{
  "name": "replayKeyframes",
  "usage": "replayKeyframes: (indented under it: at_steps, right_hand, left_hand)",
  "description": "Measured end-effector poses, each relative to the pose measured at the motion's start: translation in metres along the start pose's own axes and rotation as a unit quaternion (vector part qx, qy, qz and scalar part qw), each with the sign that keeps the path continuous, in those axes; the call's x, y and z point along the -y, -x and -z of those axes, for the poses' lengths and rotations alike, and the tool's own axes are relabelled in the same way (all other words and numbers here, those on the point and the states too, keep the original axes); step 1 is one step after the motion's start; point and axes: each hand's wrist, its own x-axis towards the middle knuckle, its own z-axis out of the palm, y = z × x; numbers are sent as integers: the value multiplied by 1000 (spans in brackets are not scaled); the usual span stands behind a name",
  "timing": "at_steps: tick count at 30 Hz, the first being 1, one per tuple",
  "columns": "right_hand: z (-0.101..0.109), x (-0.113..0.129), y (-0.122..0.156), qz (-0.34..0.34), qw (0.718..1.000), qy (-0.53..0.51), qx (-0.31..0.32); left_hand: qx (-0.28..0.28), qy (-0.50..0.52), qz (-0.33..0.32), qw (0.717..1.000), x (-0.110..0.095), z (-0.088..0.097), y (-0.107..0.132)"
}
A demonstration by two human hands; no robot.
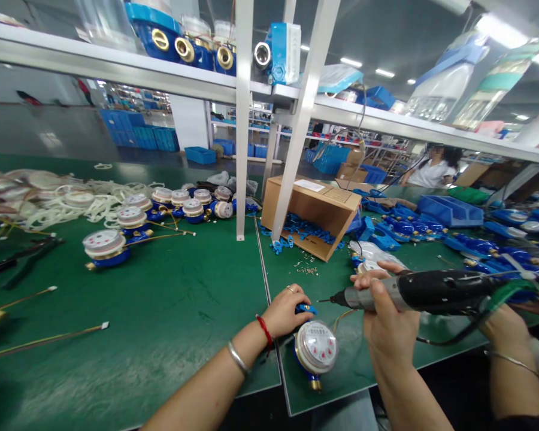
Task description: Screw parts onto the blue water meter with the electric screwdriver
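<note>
Water meter sits at surface's near edge, 6 o'clock; left hand pinches blue fitting at its 11 o'clock; right hand clamped round electric screwdriver, bit level; likely fastening step, next needs bit aligned on fitting.

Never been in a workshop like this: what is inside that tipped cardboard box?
The cardboard box lies on its side on the green table, and small blue plastic parts spill out of its open mouth. Its walls hide whatever lies deeper inside.
</note>
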Motion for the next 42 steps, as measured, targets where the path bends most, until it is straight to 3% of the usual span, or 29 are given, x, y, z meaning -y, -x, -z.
replayKeyframes:
  at_steps: [24,34,42]
  right_hand:
    - [-1,-27,-4,-43,997,34,46]
    - [-15,-29,-17,-67,986,28,149]
    - [-18,-33,-15,-81,985,40,144]
  left_hand:
    - [-11,1,-6,1000,-1,-6,2]
    - [-6,14,-5,1000,-3,-4,1]
    - [1,21,-2,1000,-3,-3,0]
